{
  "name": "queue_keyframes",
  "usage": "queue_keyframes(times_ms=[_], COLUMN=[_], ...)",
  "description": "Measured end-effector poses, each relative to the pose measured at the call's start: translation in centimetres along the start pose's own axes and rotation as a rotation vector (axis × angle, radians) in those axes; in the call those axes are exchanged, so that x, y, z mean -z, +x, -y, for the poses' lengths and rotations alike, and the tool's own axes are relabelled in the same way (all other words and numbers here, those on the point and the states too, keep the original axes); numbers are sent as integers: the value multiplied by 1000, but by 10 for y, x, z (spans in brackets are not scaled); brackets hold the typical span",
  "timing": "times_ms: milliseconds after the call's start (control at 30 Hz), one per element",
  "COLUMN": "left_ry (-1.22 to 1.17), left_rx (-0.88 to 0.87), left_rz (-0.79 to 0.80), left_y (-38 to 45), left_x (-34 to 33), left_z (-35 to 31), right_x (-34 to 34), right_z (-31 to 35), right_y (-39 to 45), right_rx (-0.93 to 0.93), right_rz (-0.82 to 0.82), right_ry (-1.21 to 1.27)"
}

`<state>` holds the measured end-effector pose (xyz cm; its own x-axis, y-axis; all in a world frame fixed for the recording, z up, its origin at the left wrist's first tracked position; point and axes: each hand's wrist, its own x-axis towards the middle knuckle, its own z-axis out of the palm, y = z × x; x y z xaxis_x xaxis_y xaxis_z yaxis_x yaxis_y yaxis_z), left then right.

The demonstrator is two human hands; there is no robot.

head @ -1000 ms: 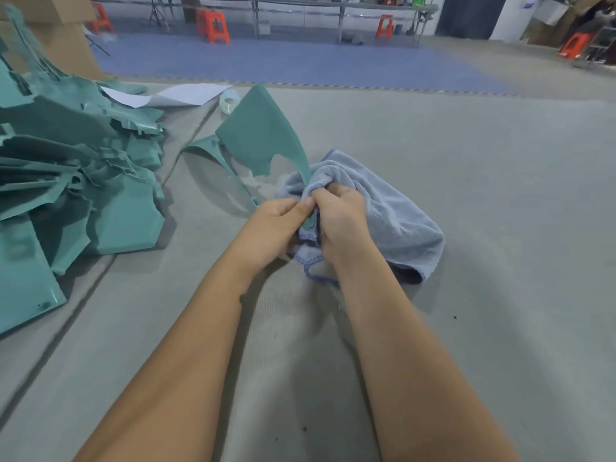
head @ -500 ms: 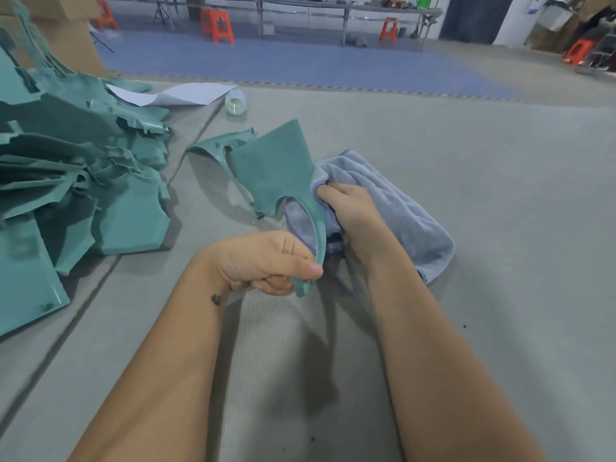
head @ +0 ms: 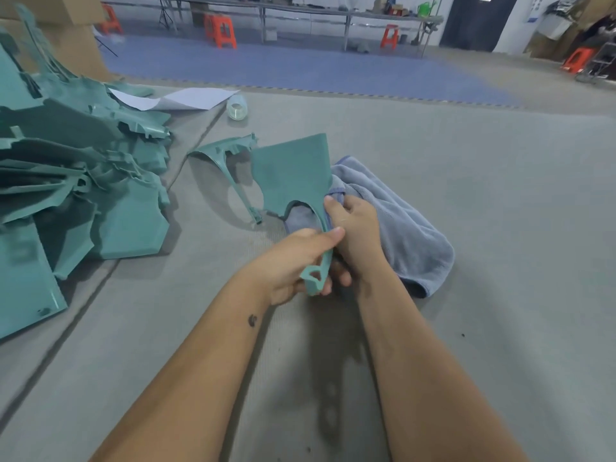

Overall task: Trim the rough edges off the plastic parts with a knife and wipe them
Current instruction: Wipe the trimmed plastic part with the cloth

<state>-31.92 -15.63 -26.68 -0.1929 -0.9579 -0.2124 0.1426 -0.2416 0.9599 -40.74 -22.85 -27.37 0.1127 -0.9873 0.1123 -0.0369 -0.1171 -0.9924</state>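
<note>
Wiping one teal plastic part [head: 293, 175], left hand [head: 293, 261] gripping its stem and right hand [head: 355, 228] pinching the blue cloth [head: 400, 221] against it, seems midway, with a heap of parts [head: 83, 181] left of the cloth likely waiting.

Blue floor mat [head: 300, 66], orange stools [head: 221, 30], long metal tables [head: 300, 11] behind.

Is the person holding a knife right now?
No, the left hand grips the green plastic part and the right hand holds the blue cloth; no knife shows.
</note>
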Motion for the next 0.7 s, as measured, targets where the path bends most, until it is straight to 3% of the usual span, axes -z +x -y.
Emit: queue_keyframes(times_ms=[67, 200, 400, 567, 700], left_ry=[-59, 85, 411, 438, 478], left_rx=[-46, -83, 119, 176, 112], left_rz=[-25, -64, 167, 143, 1], left_y=[2, 0, -18, -15, -9], left_x=[-6, -1, 13, 13, 10], left_z=[2, -1, -9, -11, -8], right_x=[1, -3, 26, 32, 28], right_z=[-2, -5, 2, 0, -9], right_y=[6, 18, 55, 51, 33], right_rx=[-6, 42, -63, -77, -66], right_rz=[-33, -61, -208, -52, 33], right_ry=[32, 36, -3, 205, 198])
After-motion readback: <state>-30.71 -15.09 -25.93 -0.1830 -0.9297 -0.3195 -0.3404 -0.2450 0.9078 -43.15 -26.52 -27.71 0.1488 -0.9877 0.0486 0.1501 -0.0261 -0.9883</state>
